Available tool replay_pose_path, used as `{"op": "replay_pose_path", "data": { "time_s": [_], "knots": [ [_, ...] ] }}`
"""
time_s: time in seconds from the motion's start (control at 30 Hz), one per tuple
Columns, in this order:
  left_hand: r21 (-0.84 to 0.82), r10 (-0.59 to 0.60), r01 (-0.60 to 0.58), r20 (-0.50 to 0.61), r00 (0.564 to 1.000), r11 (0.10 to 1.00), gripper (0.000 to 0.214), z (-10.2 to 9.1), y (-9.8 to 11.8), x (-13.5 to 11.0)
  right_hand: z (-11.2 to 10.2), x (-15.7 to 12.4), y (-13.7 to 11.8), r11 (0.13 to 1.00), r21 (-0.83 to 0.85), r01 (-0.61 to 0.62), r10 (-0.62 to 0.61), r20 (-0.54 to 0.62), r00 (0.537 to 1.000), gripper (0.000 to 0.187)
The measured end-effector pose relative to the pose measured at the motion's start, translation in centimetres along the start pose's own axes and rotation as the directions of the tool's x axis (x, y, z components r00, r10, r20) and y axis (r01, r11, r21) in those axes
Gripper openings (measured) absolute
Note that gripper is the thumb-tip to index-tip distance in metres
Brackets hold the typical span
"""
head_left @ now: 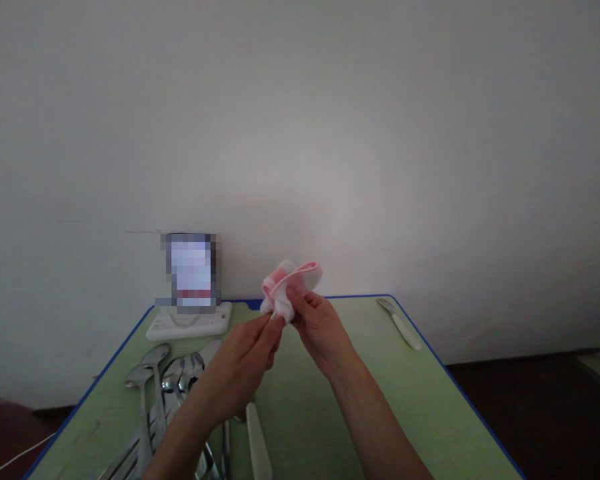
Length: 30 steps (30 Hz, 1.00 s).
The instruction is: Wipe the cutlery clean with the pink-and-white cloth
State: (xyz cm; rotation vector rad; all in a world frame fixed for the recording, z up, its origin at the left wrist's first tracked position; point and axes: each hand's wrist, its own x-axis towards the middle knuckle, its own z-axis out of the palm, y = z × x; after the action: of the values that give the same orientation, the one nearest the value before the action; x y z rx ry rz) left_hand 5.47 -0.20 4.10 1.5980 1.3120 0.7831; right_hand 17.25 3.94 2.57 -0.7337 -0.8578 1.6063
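Note:
A pink and white cloth (300,277) is bunched up between my two hands above the far part of the table. My left hand (253,347) is closed, its thumb and fingers pinching the lower end of the bundle. From the right, my right hand (317,327) grips the same cloth, thumb pressed on top of a fold. Whether anything lies inside the folds is hidden. Below my left forearm are several metal spoons (140,377) and other cutlery, partly covered by the arm. A white handle (257,440) points toward me beside them.
The green table (380,413) has a blue edge and stands against a pale wall (300,133). A lit, blurred screen (191,270) rests on a white stand (190,321) at the back left. A fork with a white handle (405,332) lies at the far right.

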Motion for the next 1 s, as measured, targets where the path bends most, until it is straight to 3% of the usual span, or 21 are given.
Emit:
{"op": "replay_pose_path", "data": {
  "time_s": [0.27, 0.4, 0.7, 1.0],
  "knots": [
    [-0.018, -0.092, 0.094, 0.1, 0.991, 0.995, 0.043, -0.2, 0.6, -0.5, -1.1, -0.1, -1.1, 0.994, -0.104, 0.03, -0.038, -0.081, 0.996, 0.021],
    [-0.031, -0.128, 0.135, 0.155, 0.98, 0.99, 0.044, -0.8, 0.8, -1.0, -1.4, -0.4, -1.6, 0.974, -0.214, 0.068, -0.08, -0.051, 0.995, 0.019],
    [0.047, -0.076, 0.07, 0.165, 0.983, 0.996, 0.047, -1.4, 1.1, -1.5, -2.2, -0.7, -3.1, 0.884, -0.42, 0.207, -0.199, 0.064, 0.978, 0.018],
    [0.035, -0.04, 0.037, 0.119, 0.992, 0.999, 0.046, -1.3, 0.5, -1.0, -2.2, -0.1, -2.2, 0.849, -0.488, 0.2, -0.258, -0.053, 0.965, 0.024]
  ]
}}
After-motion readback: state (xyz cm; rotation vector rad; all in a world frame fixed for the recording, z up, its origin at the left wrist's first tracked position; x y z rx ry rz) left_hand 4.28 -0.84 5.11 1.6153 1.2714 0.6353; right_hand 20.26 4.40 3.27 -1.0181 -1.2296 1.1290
